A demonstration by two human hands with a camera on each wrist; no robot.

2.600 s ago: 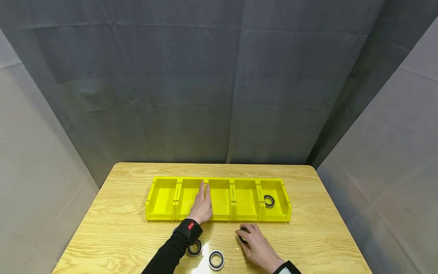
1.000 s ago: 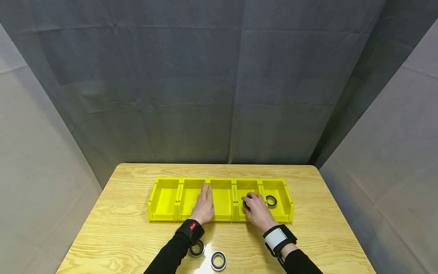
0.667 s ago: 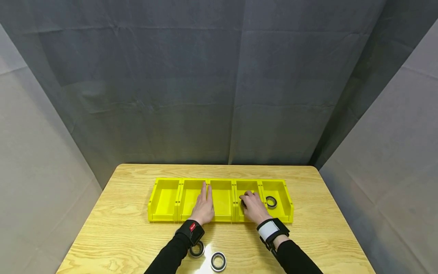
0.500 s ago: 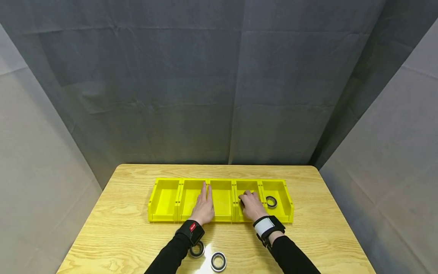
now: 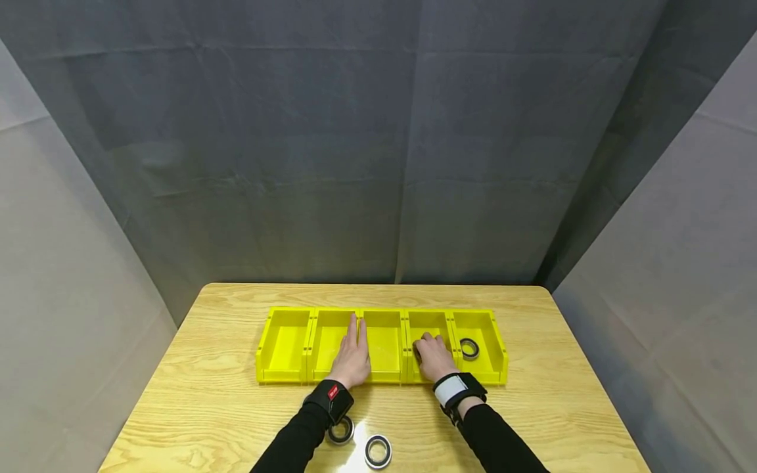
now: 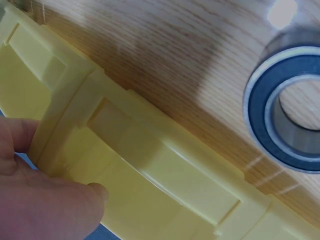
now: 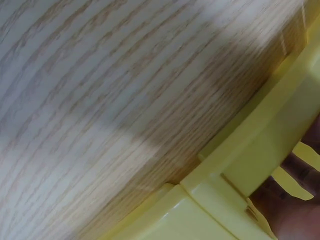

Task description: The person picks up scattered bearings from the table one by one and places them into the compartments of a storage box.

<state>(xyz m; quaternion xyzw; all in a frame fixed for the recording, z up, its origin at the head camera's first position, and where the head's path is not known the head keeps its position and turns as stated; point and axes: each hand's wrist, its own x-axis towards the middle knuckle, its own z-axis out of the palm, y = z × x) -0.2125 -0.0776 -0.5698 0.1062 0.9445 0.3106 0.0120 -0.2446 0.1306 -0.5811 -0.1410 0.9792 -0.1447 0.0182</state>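
In the head view, my left hand (image 5: 351,362) lies with two fingers stretched straight over the divider between the second and third yellow bins (image 5: 382,377). The left wrist view shows its thumb (image 6: 75,200) and a finger on opposite sides of that divider. My right hand (image 5: 436,360) reaches down into the fourth bin, fingers bent around a ball bearing (image 5: 416,355); only a dark edge of it shows. In the right wrist view those fingers (image 7: 300,172) are partly behind the bin's front lip. Another bearing (image 5: 470,357) sits in the rightmost bin.
On the wooden table (image 5: 195,407), one bearing (image 5: 349,431) lies partly under my left wrist, and another (image 5: 377,465) lies near the front edge. The yellow bins stand joined in one row. A grey curtain (image 5: 331,164) hangs behind the table.
My right hand has carried the bearing from the table into the fourth bin, then shifted slightly left and lower there. My left hand has stayed at the divider.
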